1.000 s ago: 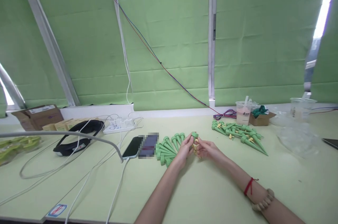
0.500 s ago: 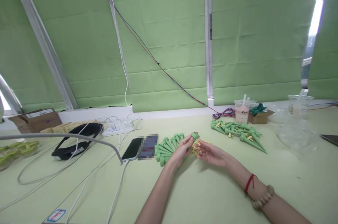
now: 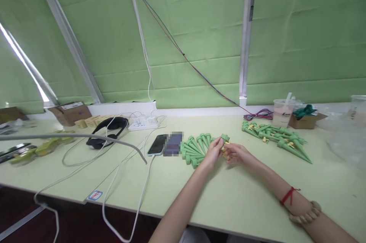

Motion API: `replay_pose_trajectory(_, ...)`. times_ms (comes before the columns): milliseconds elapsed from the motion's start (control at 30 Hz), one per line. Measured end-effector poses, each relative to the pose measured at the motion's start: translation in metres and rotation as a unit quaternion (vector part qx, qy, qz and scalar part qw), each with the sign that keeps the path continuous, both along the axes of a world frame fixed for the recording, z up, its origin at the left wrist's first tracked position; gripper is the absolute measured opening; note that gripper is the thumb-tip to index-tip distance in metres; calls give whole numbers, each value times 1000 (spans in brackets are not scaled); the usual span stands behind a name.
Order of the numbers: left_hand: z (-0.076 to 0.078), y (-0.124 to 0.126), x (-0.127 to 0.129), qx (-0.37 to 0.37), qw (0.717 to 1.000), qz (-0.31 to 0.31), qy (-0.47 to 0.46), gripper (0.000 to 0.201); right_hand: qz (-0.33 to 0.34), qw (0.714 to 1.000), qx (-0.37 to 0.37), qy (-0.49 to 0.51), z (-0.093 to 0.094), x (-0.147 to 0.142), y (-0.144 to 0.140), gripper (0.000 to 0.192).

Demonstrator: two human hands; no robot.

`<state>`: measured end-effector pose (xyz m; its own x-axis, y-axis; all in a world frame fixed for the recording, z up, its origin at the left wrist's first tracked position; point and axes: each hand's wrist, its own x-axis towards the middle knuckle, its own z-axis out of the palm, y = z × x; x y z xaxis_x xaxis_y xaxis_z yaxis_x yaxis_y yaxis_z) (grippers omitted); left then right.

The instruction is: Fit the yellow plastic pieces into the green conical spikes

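Both hands meet over the pale green tabletop, just right of a fan of green spikes laid side by side. The left hand has its fingers closed around a green spike, whose round cap end sticks up above the fingertips. The right hand touches the left from the other side, fingers curled in on a small yellow part (only a sliver of it shows, so its shape cannot be told). The held spike sits at the right edge of the fan, raised a little off the tabletop.

Left of the fan lie two phones flat on the tabletop, one with a white cable running off the near edge. Further left of the fan sit a black headset and a white power strip. Well to the right of the fan is a second heap of green spikes with yellow fittings, and behind that heap stand a plastic cup with a straw and a small cardboard box. The right wrist wears a red string and a bead bracelet.
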<state>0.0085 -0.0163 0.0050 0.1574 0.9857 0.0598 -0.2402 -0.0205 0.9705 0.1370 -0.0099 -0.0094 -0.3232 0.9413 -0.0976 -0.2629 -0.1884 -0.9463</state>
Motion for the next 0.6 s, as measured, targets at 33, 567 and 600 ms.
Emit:
replay_pose_trajectory(33, -1, 0, 0, 2, 1000, -8, -4, 48, 36, 999, -28, 14, 1, 1, -2, 24)
replay_pose_trajectory(567, -10, 2, 9, 12, 997, -75, -31, 49, 77, 978, -161, 109, -2, 14, -9, 15)
replay_pose_trajectory(600, -11, 3, 10, 16, 996, -78, -25, 49, 66, 978, -168, 108, -3, 14, -8, 13)
